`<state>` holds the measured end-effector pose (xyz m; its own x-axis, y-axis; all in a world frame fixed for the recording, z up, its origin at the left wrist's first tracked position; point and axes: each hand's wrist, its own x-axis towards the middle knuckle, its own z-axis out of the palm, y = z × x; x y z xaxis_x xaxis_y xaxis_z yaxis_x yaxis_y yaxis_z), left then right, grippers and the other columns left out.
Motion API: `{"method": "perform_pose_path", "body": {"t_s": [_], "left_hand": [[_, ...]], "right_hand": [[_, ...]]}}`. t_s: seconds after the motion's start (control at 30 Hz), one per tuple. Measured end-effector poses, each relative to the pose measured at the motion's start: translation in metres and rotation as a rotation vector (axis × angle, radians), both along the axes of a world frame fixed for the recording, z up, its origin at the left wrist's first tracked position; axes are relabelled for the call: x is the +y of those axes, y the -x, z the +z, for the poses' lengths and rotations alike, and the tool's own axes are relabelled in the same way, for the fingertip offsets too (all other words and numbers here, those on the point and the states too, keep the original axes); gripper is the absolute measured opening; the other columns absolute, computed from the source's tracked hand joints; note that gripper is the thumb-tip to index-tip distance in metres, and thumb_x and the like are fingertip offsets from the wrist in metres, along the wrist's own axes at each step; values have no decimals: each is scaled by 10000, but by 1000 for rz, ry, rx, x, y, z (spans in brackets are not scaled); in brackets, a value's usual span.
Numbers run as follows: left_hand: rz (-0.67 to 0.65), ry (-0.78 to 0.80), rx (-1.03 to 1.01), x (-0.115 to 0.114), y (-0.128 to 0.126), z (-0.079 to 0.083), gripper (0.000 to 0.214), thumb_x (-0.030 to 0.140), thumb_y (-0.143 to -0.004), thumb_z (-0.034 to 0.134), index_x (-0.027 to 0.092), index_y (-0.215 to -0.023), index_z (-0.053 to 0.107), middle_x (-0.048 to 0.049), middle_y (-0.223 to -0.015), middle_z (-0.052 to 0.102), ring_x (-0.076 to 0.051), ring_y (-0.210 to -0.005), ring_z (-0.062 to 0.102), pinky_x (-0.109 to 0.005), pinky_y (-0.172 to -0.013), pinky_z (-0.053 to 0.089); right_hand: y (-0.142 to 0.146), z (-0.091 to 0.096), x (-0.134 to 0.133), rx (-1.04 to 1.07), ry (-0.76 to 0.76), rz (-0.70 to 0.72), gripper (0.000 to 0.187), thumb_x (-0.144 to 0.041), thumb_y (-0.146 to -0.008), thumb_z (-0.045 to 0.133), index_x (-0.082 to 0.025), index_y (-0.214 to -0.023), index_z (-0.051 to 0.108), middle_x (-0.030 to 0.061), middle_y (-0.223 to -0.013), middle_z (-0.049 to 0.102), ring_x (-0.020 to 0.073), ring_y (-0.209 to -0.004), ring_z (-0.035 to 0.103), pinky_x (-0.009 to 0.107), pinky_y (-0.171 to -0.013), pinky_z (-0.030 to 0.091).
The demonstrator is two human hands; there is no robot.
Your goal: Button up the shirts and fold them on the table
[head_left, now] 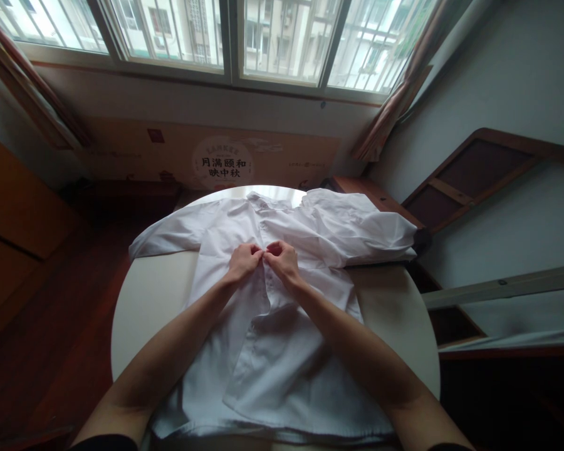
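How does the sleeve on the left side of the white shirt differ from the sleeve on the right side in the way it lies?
The left-side sleeve lies flat and stretched out sideways; the right-side sleeve is bunched and puffed up. The left-side sleeve shows few creases, the right-side sleeve many folds. Both are white, rest on the round table and belong to the white shirt, which the left hand and right hand pinch.

I see a round white bench (pixel 155 294) mid-frame. A white shirt (pixel 272 376) lies spread on it, collar toward the top, one sleeve reaching left, with cloth bunched at the right edge.
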<state>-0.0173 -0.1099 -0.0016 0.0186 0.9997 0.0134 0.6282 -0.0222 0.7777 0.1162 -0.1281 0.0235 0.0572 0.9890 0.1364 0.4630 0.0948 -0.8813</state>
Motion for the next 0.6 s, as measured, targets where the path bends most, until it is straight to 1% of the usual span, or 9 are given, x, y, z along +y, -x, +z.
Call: {"method": "perform_pose_path", "body": {"t_s": [0.1,0.17,0.3,0.4,0.5,0.6], "left_hand": [[15,9,-13,-1,-1,2,249,352,-790,554,162,-813,713,-50,-795,712,-165,-735,629,-234,-630,427],[15,18,-15,-1,-1,3,244,349,-781,564,159,-812,714,-50,-790,712,-162,-729,628,-230,-626,427],[-4,18,35,-1,-1,7,232,325,-772,558,167,-818,721,-43,-780,713,-167,-743,628,-226,-627,421],[-20,13,68,-2,-1,8,239,330,-777,546,174,-817,723,-44,-786,714,-172,-756,628,-227,-626,416],[-9,14,79,-4,-2,10,232,331,-778,549,176,-812,717,-46,-807,716,-171,-761,628,-229,-631,417],[17,33,90,-4,-3,10,222,331,-780,555,175,-807,709,-46,-813,714,-167,-754,625,-232,-640,420]], "right_hand": [[2,-3,-2,65,40,21,261,-266,-646,631,-163,-885,609,37,-811,668,155,-723,626,259,-667,493],[2,-7,-1,99,76,21,299,-248,-637,630,-163,-922,596,34,-811,668,154,-715,631,256,-646,498],[3,-12,7,42,122,-64,205,-246,-648,611,-161,-834,609,29,-733,661,158,-669,631,261,-620,505],[5,-12,11,29,151,-87,174,-228,-635,619,-158,-795,618,25,-684,652,151,-583,620,245,-541,493],[5,-11,12,108,173,-88,143,-198,-621,606,-152,-755,629,21,-656,644,142,-509,602,231,-468,471],[4,-12,10,210,169,-130,154,-193,-608,597,-151,-750,637,17,-649,650,140,-503,602,229,-469,478]]}}
